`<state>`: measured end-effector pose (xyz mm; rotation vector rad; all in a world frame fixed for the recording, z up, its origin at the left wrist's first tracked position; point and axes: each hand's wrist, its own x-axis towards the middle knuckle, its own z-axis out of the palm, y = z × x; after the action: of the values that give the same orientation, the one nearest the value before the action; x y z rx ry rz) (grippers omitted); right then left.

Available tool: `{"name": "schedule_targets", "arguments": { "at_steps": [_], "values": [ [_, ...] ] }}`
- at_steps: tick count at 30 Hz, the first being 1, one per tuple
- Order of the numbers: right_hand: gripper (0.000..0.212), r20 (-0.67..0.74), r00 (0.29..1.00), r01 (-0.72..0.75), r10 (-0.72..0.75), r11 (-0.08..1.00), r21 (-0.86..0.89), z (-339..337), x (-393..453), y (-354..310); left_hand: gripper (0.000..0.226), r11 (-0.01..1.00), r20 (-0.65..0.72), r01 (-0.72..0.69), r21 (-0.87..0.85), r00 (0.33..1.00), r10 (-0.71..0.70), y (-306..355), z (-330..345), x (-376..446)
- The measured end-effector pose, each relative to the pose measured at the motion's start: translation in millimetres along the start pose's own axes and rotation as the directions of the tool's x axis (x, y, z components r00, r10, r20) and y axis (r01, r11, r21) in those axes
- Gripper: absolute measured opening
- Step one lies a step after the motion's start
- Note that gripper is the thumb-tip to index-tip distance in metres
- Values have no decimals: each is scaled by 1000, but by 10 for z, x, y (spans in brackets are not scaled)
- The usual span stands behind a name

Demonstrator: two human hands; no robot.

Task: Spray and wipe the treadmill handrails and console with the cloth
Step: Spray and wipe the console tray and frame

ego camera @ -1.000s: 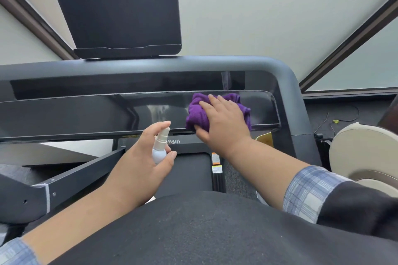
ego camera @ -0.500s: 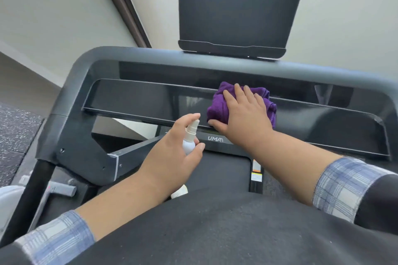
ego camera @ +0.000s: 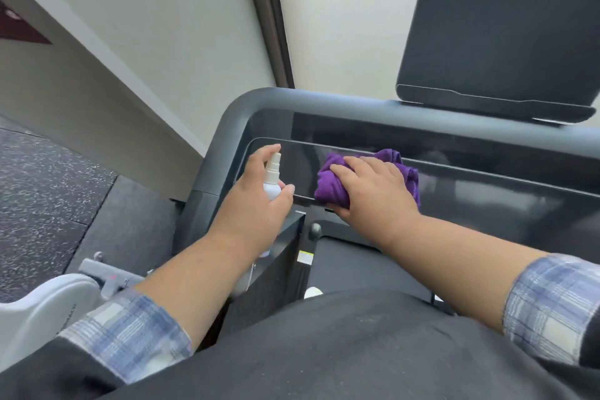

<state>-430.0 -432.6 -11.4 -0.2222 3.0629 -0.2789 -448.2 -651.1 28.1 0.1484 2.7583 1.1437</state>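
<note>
Right now I am pressing the soft purple cloth onto the glossy console near its left end, right hand spread flat over it; it is bunching easily. Left hand is gripping the light spray bottle, forefinger on top.

Glossy, reflective console panel; matt dark handrail frame; soft, fuzzy purple cloth; smooth white spray bottle, probably plastic; speckled, rough-looking floor.
</note>
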Motion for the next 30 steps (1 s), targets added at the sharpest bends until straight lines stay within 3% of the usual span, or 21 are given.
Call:
{"name": "schedule_targets", "arguments": {
  "at_steps": [10, 18, 22, 30],
  "values": [
    [60, -36, 975, 221, -219, 955, 196, -158, -382, -348, 53, 955, 172, -79, 285, 985, 31, -199, -42, 475],
    [56, -48, 984, 176, -170, 947, 269, -202, -562, -274, 42, 947, 197, -91, 309, 980, 30, -170, 93, 539],
    [56, -71, 993, 107, -90, 946, 306, -242, -714, -129, 49, 948, 229, -119, 296, 972, 50, -33, 172, 507],
    [53, -140, 988, -4, 63, 921, 389, -325, -1195, 244, 52, 921, 332, -311, 237, 916, 224, 641, 829, 344]
  ]
}}
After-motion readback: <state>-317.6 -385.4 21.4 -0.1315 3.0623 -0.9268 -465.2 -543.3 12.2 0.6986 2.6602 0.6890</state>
